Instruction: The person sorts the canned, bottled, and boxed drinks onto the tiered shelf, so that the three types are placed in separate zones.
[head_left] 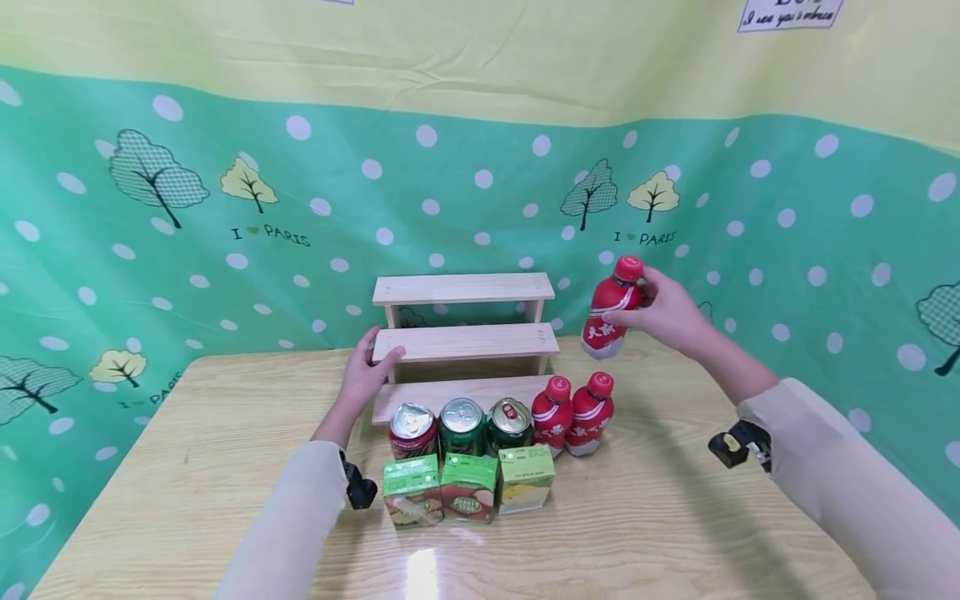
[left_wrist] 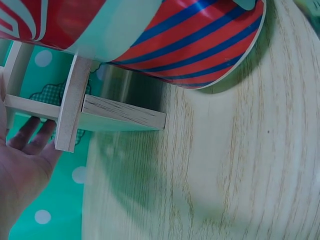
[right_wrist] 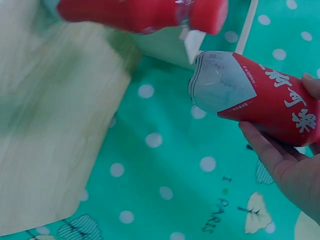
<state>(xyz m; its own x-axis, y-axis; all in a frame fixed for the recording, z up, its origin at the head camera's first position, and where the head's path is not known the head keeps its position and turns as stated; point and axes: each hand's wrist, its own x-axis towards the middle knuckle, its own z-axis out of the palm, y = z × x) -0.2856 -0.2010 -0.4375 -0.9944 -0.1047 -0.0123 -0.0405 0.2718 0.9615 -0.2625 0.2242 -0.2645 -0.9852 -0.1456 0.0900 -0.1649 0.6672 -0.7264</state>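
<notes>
My right hand (head_left: 670, 312) grips a red-capped bottle (head_left: 613, 304) around its body, raised and slightly tilted to the right of the shelf. White characters on its red label and a pale base show in the right wrist view, where the fingers (right_wrist: 265, 150) lie along its side. At the left end of a three-tier wooden shelf (head_left: 465, 342), my left hand (head_left: 366, 371) holds the middle board, thumb on top. In the left wrist view, its fingers (left_wrist: 37, 137) reach behind the shelf's side. Two similar red bottles (head_left: 551, 412) stand on the table in front of the lowest board.
Three drink cans (head_left: 462, 425) line up beside the standing bottles, before the lowest board. Three small juice cartons (head_left: 469, 487) form a row nearer me. Behind the wooden table (head_left: 262, 467) hangs a green and yellow patterned cloth (head_left: 420, 183).
</notes>
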